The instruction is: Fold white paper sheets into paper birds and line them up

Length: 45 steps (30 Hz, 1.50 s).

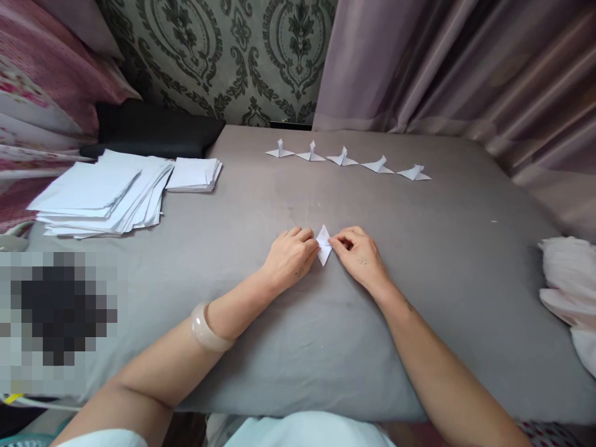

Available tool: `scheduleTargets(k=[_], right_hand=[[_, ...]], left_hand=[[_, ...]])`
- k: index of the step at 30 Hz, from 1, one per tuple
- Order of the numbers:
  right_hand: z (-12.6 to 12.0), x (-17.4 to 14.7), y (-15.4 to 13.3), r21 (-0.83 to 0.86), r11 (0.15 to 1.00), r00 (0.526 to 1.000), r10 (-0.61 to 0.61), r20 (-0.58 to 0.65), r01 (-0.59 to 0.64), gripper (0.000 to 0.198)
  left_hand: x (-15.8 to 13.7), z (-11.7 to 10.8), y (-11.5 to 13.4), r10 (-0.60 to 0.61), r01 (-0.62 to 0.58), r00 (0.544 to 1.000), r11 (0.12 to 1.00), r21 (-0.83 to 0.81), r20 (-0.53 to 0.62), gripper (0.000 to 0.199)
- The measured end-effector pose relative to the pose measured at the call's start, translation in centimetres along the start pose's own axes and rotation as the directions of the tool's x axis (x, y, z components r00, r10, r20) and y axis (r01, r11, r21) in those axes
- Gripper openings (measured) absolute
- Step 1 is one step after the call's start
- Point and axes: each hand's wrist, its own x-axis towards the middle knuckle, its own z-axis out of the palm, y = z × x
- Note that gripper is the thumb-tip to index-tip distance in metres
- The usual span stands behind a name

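Note:
A small diamond-shaped piece of folded white paper (pixel 323 245) lies between my hands, over the middle of the grey-covered table (pixel 307 347). My left hand (pixel 291 254) has its fingers closed at the paper's left corner, and a pale bangle (pixel 207 329) circles that forearm. At the right corner, my right hand (pixel 361 251) pinches the paper between thumb and forefinger. The left fingertips are partly hidden behind the hand. Beyond the hands, several folded white paper birds (pixel 342 157) stand in a slightly curved row.
On the left lie a large stack of white paper sheets (pixel 97 192) and a smaller stack of paper squares (pixel 193 174). Behind them is a black folded item (pixel 153 127). Crumpled white cloth (pixel 570 279) sits at the right edge. Curtains (pixel 395 62) and patterned wall border the far side.

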Motion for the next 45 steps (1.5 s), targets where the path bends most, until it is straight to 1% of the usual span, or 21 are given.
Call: scheduleTargets(k=[3,10,14,17,21,26,28,30,32,33,34,36,37,38,39,40,41,42,43,45], right_hand=[[0.2,-0.2,-0.2,-0.033,0.999,1.000,0.022,-0.022,-0.022,0.012],[0.7,-0.3,-0.2,-0.077,0.996,0.998,0.040,-0.042,-0.044,0.011],[0.9,-0.2,0.0,-0.079,0.995,0.997,0.048,-0.060,-0.053,0.009],[0.9,-0.1,0.1,-0.054,0.997,0.996,0.052,-0.068,-0.056,0.006],[0.3,0.0,0.2,-0.027,0.997,0.996,0.075,-0.055,-0.076,0.005],[-0.4,-0.3,0.2,-0.012,0.997,0.997,0.080,-0.024,-0.080,0.011],[-0.5,-0.4,0.3,0.006,0.998,0.998,0.068,-0.009,-0.068,0.015],[-0.3,-0.4,0.5,0.049,0.997,0.998,0.065,-0.005,-0.065,0.019],[-0.2,-0.3,0.7,0.139,0.987,0.996,0.083,-0.017,-0.079,0.022],[-0.1,-0.3,0.7,0.208,0.974,0.994,0.101,-0.029,-0.093,0.022],[0.0,-0.2,0.7,0.289,0.951,0.991,0.126,-0.037,-0.110,0.020],[0.1,-0.3,0.2,0.464,0.872,0.983,0.185,-0.016,-0.156,0.022],[0.2,-0.4,-0.1,0.541,0.820,0.977,0.210,0.018,-0.186,0.028],[0.2,-0.5,-0.5,0.603,0.767,0.972,0.227,0.065,-0.219,0.034],[0.3,-0.7,-1.0,0.651,0.718,0.966,0.232,0.112,-0.248,0.039],[0.5,-0.9,-1.4,0.681,0.683,0.963,0.227,0.144,-0.263,0.043],[0.6,-1.1,-1.7,0.700,0.664,0.964,0.220,0.150,-0.261,0.044],[0.7,-1.2,-1.9,0.708,0.664,0.969,0.209,0.134,-0.242,0.043],[0.9,-1.3,-2.1,0.700,0.682,0.975,0.196,0.101,-0.210,0.039],[0.9,-1.4,-2.1,0.639,0.759,0.988,0.155,0.007,-0.124,0.031]], left_hand=[[0.2,0.2,0.0,-0.033,0.031,0.999,0.998,-0.050,-0.031,0.030],[1.2,1.0,-0.2,-0.201,0.179,0.977,0.954,-0.240,-0.071,0.021],[1.5,1.7,-0.4,-0.228,0.195,0.970,0.936,-0.293,-0.081,0.018],[1.7,2.2,-0.7,-0.274,0.228,0.959,0.903,-0.364,-0.077,0.013],[1.8,2.3,-0.8,-0.335,0.279,0.941,0.847,-0.452,-0.048,0.017],[2.0,1.5,-0.5,-0.376,0.347,0.925,0.781,-0.519,0.051,0.010],[1.8,1.1,-0.4,-0.366,0.342,0.928,0.767,-0.542,0.067,0.006],[1.6,0.9,-0.5,-0.343,0.313,0.937,0.742,-0.593,0.067,0.006],[1.4,0.8,-0.7,-0.353,0.318,0.931,0.670,-0.671,0.090,0.010],[1.4,0.8,-0.7,-0.375,0.329,0.921,0.608,-0.722,0.104,0.013],[1.3,0.8,-0.7,-0.404,0.338,0.907,0.528,-0.779,0.120,0.015],[1.4,0.7,-0.6,-0.465,0.320,0.874,0.338,-0.885,0.138,0.021],[1.5,0.6,-0.5,-0.491,0.292,0.860,0.251,-0.923,0.139,0.023],[1.5,0.5,-0.4,-0.514,0.264,0.847,0.180,-0.948,0.138,0.024],[1.6,0.4,-0.3,-0.531,0.238,0.836,0.129,-0.963,0.136,0.025],[1.7,0.3,-0.1,-0.543,0.216,0.830,0.096,-0.972,0.131,0.024],[1.7,0.3,-0.1,-0.544,0.199,0.829,0.075,-0.977,0.128,0.024],[1.7,0.3,0.0,-0.535,0.194,0.834,0.060,-0.979,0.132,0.023],[1.7,0.3,0.0,-0.520,0.199,0.842,0.050,-0.979,0.144,0.023],[1.7,0.4,0.0,-0.495,0.219,0.853,0.050,-0.974,0.166,0.023]])
